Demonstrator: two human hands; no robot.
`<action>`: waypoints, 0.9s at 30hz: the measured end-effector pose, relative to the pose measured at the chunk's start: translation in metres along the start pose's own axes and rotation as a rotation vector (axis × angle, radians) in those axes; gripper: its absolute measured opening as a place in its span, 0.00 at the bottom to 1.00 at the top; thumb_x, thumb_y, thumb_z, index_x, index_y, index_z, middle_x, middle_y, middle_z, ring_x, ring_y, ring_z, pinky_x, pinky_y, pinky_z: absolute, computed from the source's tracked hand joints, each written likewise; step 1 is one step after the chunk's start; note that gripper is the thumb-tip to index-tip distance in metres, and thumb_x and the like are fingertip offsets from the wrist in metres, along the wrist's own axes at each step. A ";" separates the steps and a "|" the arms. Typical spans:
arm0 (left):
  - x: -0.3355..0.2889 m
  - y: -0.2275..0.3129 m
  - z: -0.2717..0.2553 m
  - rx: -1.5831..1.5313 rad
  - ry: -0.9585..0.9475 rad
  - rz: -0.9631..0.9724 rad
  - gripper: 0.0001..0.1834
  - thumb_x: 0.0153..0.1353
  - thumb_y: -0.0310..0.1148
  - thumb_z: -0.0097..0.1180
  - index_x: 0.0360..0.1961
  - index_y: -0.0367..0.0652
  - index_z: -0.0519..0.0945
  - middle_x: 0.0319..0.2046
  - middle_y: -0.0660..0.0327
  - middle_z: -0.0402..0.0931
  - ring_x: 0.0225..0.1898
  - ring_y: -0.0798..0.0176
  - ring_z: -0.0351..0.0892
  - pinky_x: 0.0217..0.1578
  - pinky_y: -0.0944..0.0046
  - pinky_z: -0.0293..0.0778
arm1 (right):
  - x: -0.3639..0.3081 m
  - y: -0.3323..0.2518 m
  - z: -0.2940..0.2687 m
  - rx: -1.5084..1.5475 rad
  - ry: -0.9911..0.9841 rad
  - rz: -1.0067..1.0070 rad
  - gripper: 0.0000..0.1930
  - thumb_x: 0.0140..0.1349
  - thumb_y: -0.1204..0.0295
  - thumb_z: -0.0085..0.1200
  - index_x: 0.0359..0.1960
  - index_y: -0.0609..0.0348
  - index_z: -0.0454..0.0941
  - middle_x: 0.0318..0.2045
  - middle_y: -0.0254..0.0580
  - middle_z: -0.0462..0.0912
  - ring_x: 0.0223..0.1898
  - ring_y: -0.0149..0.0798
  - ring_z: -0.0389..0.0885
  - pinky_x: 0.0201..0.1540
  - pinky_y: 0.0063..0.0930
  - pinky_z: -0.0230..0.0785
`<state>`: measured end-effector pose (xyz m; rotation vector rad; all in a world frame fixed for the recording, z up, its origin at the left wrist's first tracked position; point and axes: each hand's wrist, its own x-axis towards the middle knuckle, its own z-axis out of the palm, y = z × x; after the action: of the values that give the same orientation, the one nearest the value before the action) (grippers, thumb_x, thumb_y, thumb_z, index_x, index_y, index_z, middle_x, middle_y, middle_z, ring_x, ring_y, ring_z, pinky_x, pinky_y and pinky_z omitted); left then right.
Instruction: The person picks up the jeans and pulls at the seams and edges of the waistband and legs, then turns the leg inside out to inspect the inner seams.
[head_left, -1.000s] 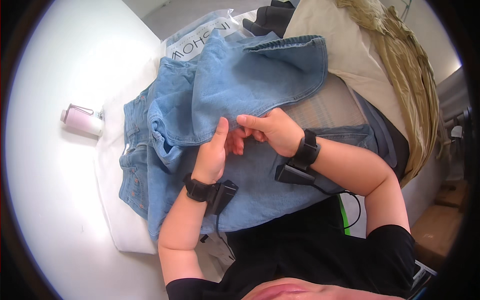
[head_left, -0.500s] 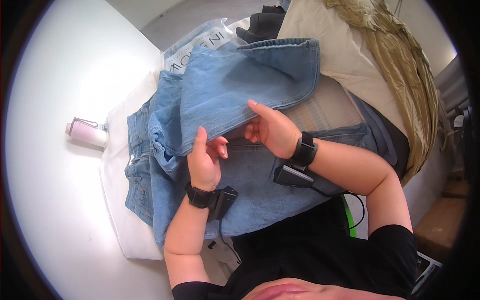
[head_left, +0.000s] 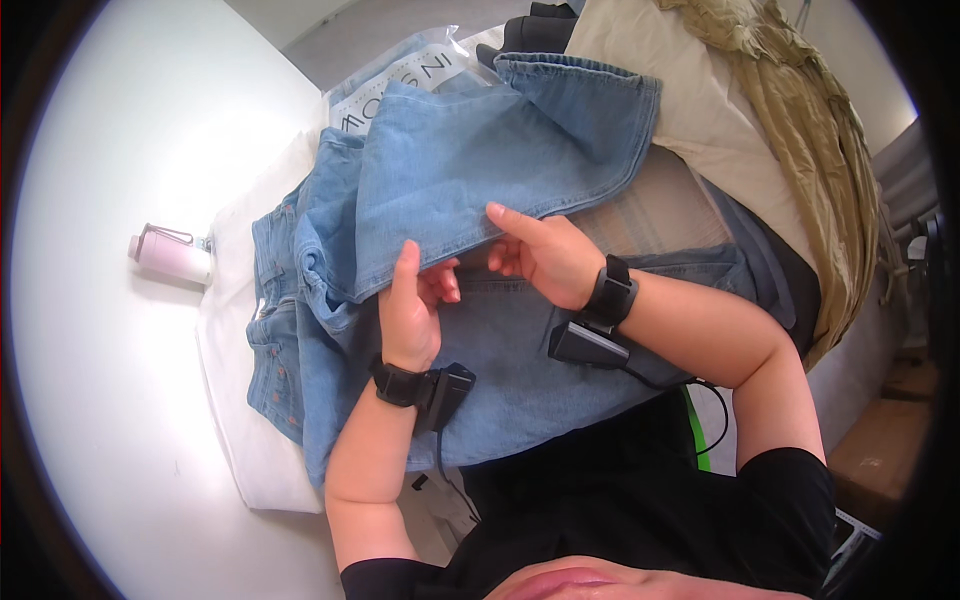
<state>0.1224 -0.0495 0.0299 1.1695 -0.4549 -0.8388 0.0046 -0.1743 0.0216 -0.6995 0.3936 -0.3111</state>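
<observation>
A pair of light blue jeans [head_left: 470, 150] lies across the pile, waistband at left. One leg is folded over, its hem flared toward the back right. At that leg's near edge, my left hand [head_left: 412, 315] has its thumb raised over the denim and its fingers loosely curled by the edge. My right hand [head_left: 550, 255] is placed the same way farther right, thumb stretched over the cloth. Both hands show a gap between thumb and fingers. No firm grip is visible, though some fingertips are partly hidden near the edge.
A pale pink bottle [head_left: 170, 257] lies on the white table [head_left: 120, 360] at left. Behind the jeans is a clear plastic package [head_left: 420, 80]. Beige cloth [head_left: 690, 90] and a crumpled olive garment [head_left: 800, 170] are at right. A cardboard box [head_left: 875, 450] stands lower right.
The folded leg's hem has shifted up and to the right, and its near left corner slightly up. My hands have barely moved.
</observation>
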 end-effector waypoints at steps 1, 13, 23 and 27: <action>0.000 0.000 0.001 0.032 -0.033 -0.006 0.20 0.60 0.45 0.44 0.25 0.37 0.74 0.21 0.60 0.73 0.20 0.69 0.68 0.22 0.71 0.65 | -0.002 -0.002 0.003 -0.007 0.017 0.000 0.13 0.58 0.62 0.50 0.34 0.61 0.73 0.29 0.34 0.75 0.27 0.29 0.71 0.32 0.21 0.63; -0.002 -0.002 0.000 0.153 -0.090 0.048 0.21 0.61 0.46 0.44 0.23 0.38 0.75 0.18 0.62 0.71 0.19 0.69 0.68 0.22 0.71 0.64 | -0.004 -0.003 0.006 -0.238 -0.010 -0.016 0.14 0.53 0.63 0.56 0.27 0.64 0.79 0.17 0.32 0.73 0.21 0.24 0.66 0.26 0.17 0.57; -0.004 0.001 0.005 0.156 -0.035 0.015 0.18 0.59 0.41 0.48 0.22 0.36 0.76 0.22 0.59 0.75 0.20 0.70 0.69 0.23 0.72 0.66 | -0.006 -0.004 0.007 -0.286 -0.033 -0.027 0.14 0.53 0.62 0.56 0.26 0.62 0.79 0.16 0.31 0.72 0.20 0.25 0.64 0.26 0.18 0.55; -0.004 0.000 0.003 0.145 -0.035 0.019 0.17 0.58 0.40 0.48 0.22 0.36 0.76 0.23 0.57 0.76 0.21 0.70 0.69 0.23 0.71 0.66 | -0.005 -0.003 0.007 -0.290 -0.036 -0.025 0.14 0.53 0.62 0.56 0.27 0.62 0.79 0.16 0.31 0.72 0.20 0.25 0.64 0.26 0.19 0.55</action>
<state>0.1184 -0.0483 0.0316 1.2833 -0.5618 -0.8219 0.0028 -0.1704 0.0298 -0.9932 0.4003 -0.2667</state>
